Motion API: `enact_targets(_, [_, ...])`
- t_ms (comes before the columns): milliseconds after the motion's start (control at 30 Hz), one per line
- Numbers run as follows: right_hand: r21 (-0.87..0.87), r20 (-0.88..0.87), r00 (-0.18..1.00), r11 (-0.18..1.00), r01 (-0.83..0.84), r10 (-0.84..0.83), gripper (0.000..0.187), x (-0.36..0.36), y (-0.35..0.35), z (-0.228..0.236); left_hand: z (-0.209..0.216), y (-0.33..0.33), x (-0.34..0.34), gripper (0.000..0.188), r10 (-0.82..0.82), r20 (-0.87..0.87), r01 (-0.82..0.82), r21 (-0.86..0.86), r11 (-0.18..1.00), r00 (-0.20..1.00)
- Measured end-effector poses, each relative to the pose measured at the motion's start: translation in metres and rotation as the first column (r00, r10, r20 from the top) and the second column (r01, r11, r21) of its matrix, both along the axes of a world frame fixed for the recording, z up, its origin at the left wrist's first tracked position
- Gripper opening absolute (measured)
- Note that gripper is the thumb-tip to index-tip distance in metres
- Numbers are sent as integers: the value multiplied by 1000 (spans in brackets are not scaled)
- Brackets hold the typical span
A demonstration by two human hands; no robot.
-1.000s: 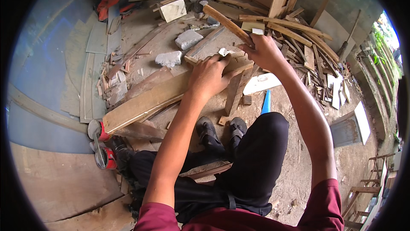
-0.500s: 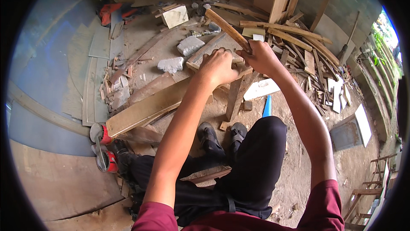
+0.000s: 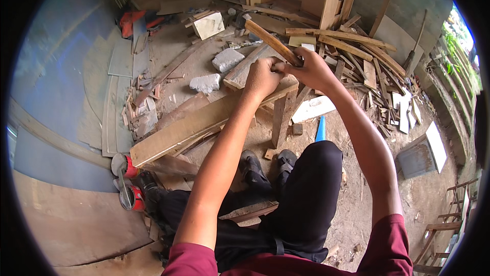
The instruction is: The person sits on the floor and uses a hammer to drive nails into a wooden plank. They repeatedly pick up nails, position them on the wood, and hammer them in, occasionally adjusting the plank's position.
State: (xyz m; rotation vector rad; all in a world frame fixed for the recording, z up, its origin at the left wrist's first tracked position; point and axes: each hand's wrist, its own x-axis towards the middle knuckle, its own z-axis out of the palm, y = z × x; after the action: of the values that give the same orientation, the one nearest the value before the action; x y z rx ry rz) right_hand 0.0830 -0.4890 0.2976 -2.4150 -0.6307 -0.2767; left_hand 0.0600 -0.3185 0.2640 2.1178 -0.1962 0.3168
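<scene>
My right hand grips the wooden handle of a hammer, which angles up and to the left; its dark head is near the far end. My left hand rests with closed fingers on a long pale plank that runs from lower left to upper right across a low wooden support. The two hands almost touch above the plank's right end. What the left fingers pinch is hidden. My legs in black trousers and dark shoes are below the plank.
Two white stone chunks lie beyond the plank. A heap of wood offcuts fills the right. Two red cans stand at lower left by a board. A blue strip lies on the dirt floor.
Both hands have shifted slightly up and closer together over the plank's right end, and the hammer handle is now tilted higher.
</scene>
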Motion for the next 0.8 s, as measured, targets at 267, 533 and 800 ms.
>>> enact_targets(267, [236,-336,940,961,145,-60,53,-29,-38,23,-4,-2,4,24,-58,9,59,-91,994,998])
enact_targets(533, [-37,-307,940,989,142,-146,49,-71,-73,31,-8,-3,6,22,-31,55,33,-38,999,998])
enact_targets(800, [-121,-220,963,984,130,-154,40,-102,-92,67,-7,-5,2,22,-30,85,31,-11,999,996])
